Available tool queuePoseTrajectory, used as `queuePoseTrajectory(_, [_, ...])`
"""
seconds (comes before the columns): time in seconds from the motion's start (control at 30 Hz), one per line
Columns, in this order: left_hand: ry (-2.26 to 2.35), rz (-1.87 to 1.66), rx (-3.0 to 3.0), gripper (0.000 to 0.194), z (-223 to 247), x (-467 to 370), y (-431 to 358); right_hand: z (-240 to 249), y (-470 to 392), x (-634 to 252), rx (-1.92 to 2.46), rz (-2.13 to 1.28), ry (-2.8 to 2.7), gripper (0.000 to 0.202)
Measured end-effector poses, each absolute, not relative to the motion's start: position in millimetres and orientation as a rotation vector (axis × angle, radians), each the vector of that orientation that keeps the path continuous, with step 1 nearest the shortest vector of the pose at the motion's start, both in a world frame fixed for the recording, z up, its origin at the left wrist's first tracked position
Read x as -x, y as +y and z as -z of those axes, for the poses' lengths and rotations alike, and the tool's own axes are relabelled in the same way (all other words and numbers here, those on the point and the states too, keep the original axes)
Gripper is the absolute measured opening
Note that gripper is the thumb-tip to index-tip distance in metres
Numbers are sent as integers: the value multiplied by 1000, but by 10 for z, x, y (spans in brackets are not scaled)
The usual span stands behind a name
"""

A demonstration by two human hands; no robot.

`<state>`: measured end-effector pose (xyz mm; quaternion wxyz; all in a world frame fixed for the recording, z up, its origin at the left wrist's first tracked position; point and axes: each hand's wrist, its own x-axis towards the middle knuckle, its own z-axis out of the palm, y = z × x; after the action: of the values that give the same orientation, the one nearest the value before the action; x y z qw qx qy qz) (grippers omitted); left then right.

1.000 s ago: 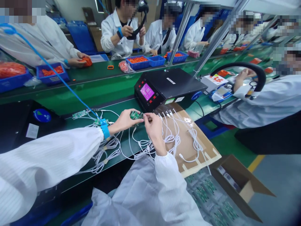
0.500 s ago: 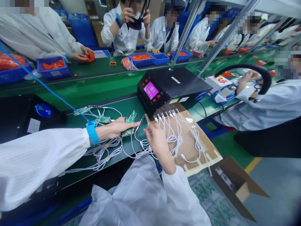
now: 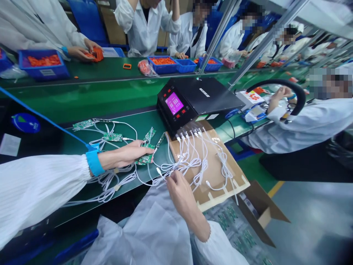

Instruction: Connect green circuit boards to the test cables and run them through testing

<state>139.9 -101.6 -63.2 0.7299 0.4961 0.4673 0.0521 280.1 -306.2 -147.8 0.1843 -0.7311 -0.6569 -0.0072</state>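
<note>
My left hand (image 3: 131,152) rests flat on the green bench, fingers over a small green circuit board (image 3: 144,158) with a white cable plugged into it. My right hand (image 3: 176,187) is at the near edge of the bench, its fingertips pinching a loose white cable (image 3: 161,173) near its plug. More green boards (image 3: 112,137) lie to the left, each on a white lead. A black tester box (image 3: 193,101) with a pink screen stands behind, and several white cables run out of its front onto a cardboard sheet (image 3: 217,173).
A blue wrist-strap cord (image 3: 41,117) runs from my left wrist up to the left. A co-worker at the right holds a black headband (image 3: 292,88). People across the belt handle orange parts in blue bins (image 3: 44,64). An open carton (image 3: 261,213) sits on the floor.
My left hand has set the board down on the bench and stays on it. My right hand let go of the board, drew back toward me and took hold of a loose cable.
</note>
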Motion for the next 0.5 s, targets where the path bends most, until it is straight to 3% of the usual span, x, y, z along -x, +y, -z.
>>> queuePoseTrajectory(0.1, [997,-135,-1088,44,672,-1400,-1022,1431,-3119,-2862,1933,-15,-1824,23])
queuePoseTrajectory(0.27, [1178,-156,-1007,90,421,-1540,-1147,1351,-3137,-2959,1676,23,-1658,10])
queuePoseTrajectory(0.5, [1102,-369,-1030,88,532,-1774,-1241,1245,-3089,-3019,1553,90,-1582,18])
